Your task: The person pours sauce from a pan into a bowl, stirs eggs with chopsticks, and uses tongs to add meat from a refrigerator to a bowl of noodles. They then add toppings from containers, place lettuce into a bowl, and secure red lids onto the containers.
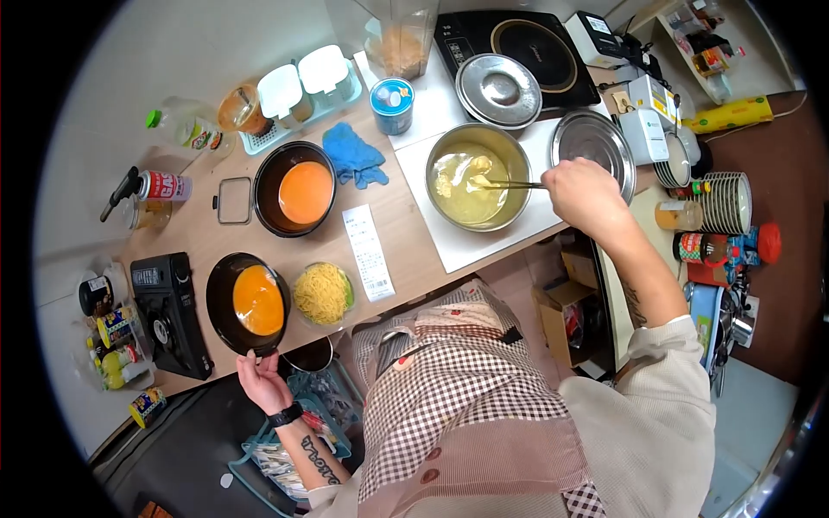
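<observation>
Right hand [583, 194] pinches chopsticks [514, 185], tips in pot [516, 162]: best worked low, gently. Left hand [263, 384] pinches bowl [219, 298] rim: best held level.

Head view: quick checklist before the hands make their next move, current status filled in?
1. Chopsticks held in right hand: ok
2. Chopstick tips inside the pot, at the pale yellow clumps: ok
3. Pot off the cooktop: ok, on the white surface
4. Left hand firmly gripping nearer black bowl: cannot tell, fingers at rim
5. Blue cloth clear of farther black bowl: cannot tell
</observation>
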`<state>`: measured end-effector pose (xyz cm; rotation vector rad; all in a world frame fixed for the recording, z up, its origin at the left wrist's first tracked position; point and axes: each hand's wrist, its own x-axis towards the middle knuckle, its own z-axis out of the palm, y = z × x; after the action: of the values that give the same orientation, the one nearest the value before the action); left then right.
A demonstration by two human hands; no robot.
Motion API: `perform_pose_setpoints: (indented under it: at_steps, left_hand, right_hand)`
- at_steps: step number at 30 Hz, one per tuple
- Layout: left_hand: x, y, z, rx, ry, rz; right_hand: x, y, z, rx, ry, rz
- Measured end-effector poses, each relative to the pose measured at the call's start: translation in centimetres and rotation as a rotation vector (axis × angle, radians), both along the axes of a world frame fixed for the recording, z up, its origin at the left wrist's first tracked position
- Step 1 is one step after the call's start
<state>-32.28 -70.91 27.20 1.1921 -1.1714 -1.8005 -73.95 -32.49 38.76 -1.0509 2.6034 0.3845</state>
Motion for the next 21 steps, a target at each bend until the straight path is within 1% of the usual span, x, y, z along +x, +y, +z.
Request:
perform_pose_setpoints:
  at_steps: [3, 6, 8, 9, 11, 12, 13, 14, 16, 18, 21]
  left_hand:
    - [-2.0, 3.5, 2.2, 0.026, 0.031, -0.048]
    - [-4.2, 6.5, 2.9, 0.075, 0.064, -0.139]
    - [-5.6, 8.0, 2.4, 0.119, 0.058, -0.187]
    - [-6.3, 8.7, 2.2, 0.135, 0.058, -0.219]
    - [-7.4, 9.9, 1.3, 0.173, 0.043, -0.263]
    - [-7.8, 10.1, 0.5, 0.195, 0.028, -0.275]
    - [-7.5, 10.1, -1.1, 0.209, 0.069, -0.341]
    - [-8.5, 10.7, -0.9, 0.231, 0.046, -0.338]
    - [-10.0, 11.5, -1.4, 0.243, 0.006, -0.361]
    - [-11.0, 11.9, -1.6, 0.243, 0.016, -0.420]
    - [-12.1, 12.6, -2.5, 0.249, 0.040, -0.486]
  right_hand:
    - [-0.2, 2.5, 0.3, -0.079, 0.032, -0.032]
    - [0.3, 3.5, 1.0, -0.176, 0.045, -0.089]
    - [0.4, 4.4, 0.0, -0.266, 0.051, -0.101]
    - [0.2, 4.8, -0.9, -0.248, 0.033, -0.136]
    - [0.4, 5.2, -0.6, -0.315, 0.041, -0.121]
    - [0.7, 5.3, -0.3, -0.351, 0.041, -0.110]
    - [0.9, 5.2, 0.8, -0.386, 0.009, -0.125]
    - [1.3, 5.1, 1.7, -0.490, 0.021, -0.096]
    - [2.3, 4.1, 4.2, -0.546, -0.019, -0.056]
    - [3.4, 2.3, 5.5, -0.517, -0.105, 0.006]
    - [4.7, -1.3, 3.6, -0.392, -0.143, 0.224]
